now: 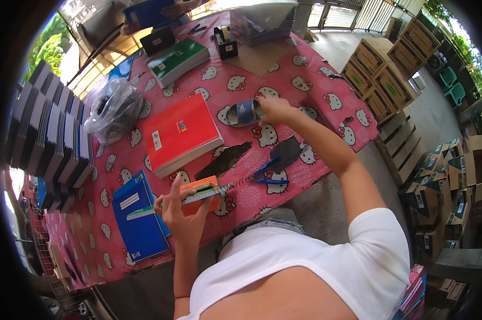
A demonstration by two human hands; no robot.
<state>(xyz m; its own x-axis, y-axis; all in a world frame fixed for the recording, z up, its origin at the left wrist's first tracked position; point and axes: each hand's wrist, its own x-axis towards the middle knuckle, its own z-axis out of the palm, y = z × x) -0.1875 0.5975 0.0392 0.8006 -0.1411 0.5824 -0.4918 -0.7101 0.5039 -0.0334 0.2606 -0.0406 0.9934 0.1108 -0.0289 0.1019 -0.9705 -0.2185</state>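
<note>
My left hand [181, 210] grips a spiral notebook [201, 193] seen nearly edge-on, with an orange cover showing. Its loose coil [242, 182] sticks out past the right end of the pages. Farther off, my right hand [275, 110] has its fingers bent down at the right end of a dark oval object with a blue middle [244, 113]; what is between the fingertips is hidden. Blue-handled pliers [267, 166] lie by the coil, their handles spread, near a black flat piece [286, 153]. A blue notebook [137, 218] lies beneath and left of my left hand.
A thick red spiral notebook [182, 133] and a green one [179, 60] lie on the pink patterned tablecloth [251, 205]. Tall notebook stacks [51, 128] and a plastic bag [113, 113] stand left. Across the table, a person's hands hold a blue notebook [147, 13]. Cardboard boxes [382, 80] stand right.
</note>
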